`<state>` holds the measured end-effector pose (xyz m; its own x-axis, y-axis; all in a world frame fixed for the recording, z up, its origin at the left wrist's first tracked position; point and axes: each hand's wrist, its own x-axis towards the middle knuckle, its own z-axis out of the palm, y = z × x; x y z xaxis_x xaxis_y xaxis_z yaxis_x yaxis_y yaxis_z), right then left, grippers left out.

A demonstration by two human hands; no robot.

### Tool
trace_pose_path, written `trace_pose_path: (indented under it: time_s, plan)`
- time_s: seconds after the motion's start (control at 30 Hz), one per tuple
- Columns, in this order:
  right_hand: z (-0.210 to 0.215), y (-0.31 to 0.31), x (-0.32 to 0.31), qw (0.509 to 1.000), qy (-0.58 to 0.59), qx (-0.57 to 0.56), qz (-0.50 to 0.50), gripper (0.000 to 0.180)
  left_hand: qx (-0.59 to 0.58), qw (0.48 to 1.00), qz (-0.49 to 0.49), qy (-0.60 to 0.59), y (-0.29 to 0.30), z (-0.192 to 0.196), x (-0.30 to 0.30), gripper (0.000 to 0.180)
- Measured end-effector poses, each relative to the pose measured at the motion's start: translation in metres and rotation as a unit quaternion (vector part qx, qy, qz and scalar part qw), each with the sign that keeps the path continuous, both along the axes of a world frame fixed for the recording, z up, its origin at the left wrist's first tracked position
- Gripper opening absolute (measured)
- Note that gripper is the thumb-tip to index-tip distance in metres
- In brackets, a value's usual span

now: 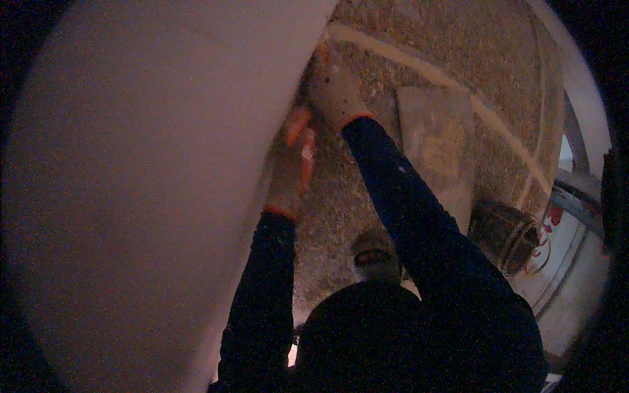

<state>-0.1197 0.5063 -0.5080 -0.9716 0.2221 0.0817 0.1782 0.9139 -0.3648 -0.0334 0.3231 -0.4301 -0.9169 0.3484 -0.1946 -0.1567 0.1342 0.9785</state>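
Note:
A large pale flat panel or wall surface (144,170) fills the left side, and both hands are beside its edge. My left hand (286,173), in a greyish glove with orange-red finger coating, is close against that edge. Its fingers look apart, though dim and blurred, with nothing visible between them. Farther ahead, my right hand (337,92) in a matching orange-cuffed glove reaches low to the corner where the surface meets the floor. Shadow hides most of its fingers, so any hold there cannot be made out.
Rough, speckled brown floor (334,209) is below. A flat dusty board (436,131) lies right of my right forearm. A dark bucket (504,236) tilts or lies at the right. A pale strip (406,59) crosses the floor ahead; a shoe (373,255) shows beneath me.

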Motion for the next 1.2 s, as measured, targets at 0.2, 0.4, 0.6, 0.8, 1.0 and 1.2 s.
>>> trace_pose_path:
  time_s: [0.2,0.4,0.6,0.8,1.0,1.2]
  plan:
    - [-0.012,0.002,0.005,0.998,-0.012,-0.064,-0.015,0.052,-0.157,0.974,-0.031,0.162,-0.006,-0.014,0.014,0.041]
    - [-0.038,0.002,0.013,0.975,-0.044,0.163,0.148,0.044,-0.100,0.987,-0.031,0.119,-0.026,-0.037,0.036,0.044]
    - [-0.036,0.007,0.015,0.991,0.119,-0.030,0.061,0.037,0.106,0.988,0.009,-0.109,-0.032,-0.030,0.063,0.050]
    - [-0.019,0.015,0.007,0.995,0.031,0.083,0.052,0.042,-0.004,1.000,-0.016,0.006,-0.021,-0.019,0.044,0.048]
    - [-0.027,-0.019,0.030,0.996,0.046,0.068,0.040,0.047,-0.038,0.999,-0.025,-0.012,-0.024,-0.029,0.032,0.055]
    - [-0.033,0.038,0.035,0.998,-0.021,-0.003,0.066,0.062,0.050,0.998,-0.008,-0.022,-0.017,-0.065,0.040,0.048]
